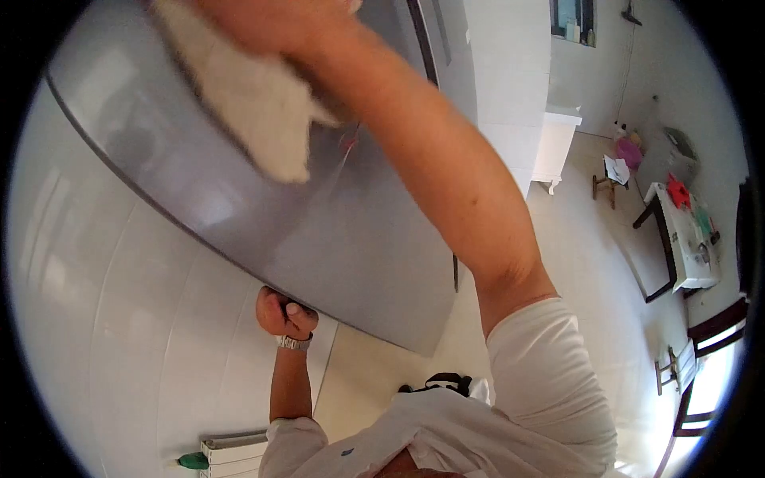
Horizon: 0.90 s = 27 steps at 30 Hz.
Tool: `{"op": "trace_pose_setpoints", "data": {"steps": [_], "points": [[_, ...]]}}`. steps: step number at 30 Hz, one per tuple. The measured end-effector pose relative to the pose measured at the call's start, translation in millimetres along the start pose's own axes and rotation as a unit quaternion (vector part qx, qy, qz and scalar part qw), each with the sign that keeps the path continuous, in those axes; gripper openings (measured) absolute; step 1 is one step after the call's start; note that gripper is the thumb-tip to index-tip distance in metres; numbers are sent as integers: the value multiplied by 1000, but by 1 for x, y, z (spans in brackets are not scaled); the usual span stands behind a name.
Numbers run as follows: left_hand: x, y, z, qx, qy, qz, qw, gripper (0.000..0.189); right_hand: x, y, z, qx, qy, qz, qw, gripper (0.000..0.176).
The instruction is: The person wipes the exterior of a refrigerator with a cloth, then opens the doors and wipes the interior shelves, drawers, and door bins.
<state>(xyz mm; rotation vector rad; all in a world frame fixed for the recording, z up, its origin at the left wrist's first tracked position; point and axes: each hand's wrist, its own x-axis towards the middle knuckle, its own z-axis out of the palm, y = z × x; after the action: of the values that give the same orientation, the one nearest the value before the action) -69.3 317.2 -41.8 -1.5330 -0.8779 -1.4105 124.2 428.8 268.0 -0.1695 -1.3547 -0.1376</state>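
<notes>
A large glossy grey panel (351,231), which looks like a refrigerator door or side, slants across the view with a dark trim along its edge. High on it, my right hand (267,24) is blurred and partly cut off by the top of the view. A cream-coloured cloth (255,111) hangs from under that hand and lies against the panel. Down at the panel's lower edge, my left hand (287,314) is closed, with its fingers curled beside the dark trim. Whatever lies inside those fingers is hidden. A metal wristwatch (294,343) circles the left wrist.
White wall tiles (151,295) run along the left. A white slatted box (231,456) and a green object (193,460) sit low at the left. Across the pale floor stand a white cabinet (555,147), a stool (607,188) and a table (687,259) bearing several items.
</notes>
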Motion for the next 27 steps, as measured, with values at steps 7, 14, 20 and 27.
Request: {"op": "trace_pose_setpoints", "data": {"steps": [7,14,20,27], "points": [[-5,-1,-5,-13,-17,-49,999,43,-93,57,-42,102,51,156,981,58],[-24,-20,-11,20,53,-89,994,41,-394,52,-96,48,104,474,873,55],[-14,-18,4,-15,93,-6,996,36,-573,-47,-106,-47,212,729,650,52],[11,-25,-3,14,137,36,990,34,-634,-116,-92,-95,206,766,602,51]]}}
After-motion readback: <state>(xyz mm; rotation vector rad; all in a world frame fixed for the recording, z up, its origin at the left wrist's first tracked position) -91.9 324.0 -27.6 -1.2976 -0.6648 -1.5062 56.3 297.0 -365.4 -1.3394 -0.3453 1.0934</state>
